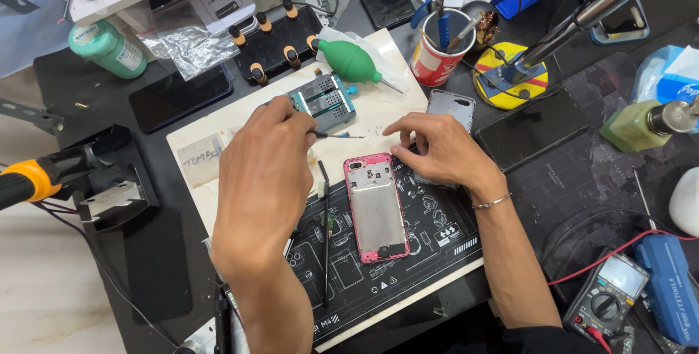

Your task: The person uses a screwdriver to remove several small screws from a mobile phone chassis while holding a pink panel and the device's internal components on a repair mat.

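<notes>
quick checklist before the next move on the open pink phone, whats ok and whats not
1. Opened pink phone lies flat on the black work mat: ok.
2. Left hand holds a thin tool, tip over the white board, not on the phone: ok.
3. Right hand rests at the phone's top right corner, steadying it: ok.
4. Loose screws accounted for: cannot tell, too small.
5. Black spudger lies beside the phone, within reach: ok.
6. Removed grey cover set apart from the phone: ok.
</notes>
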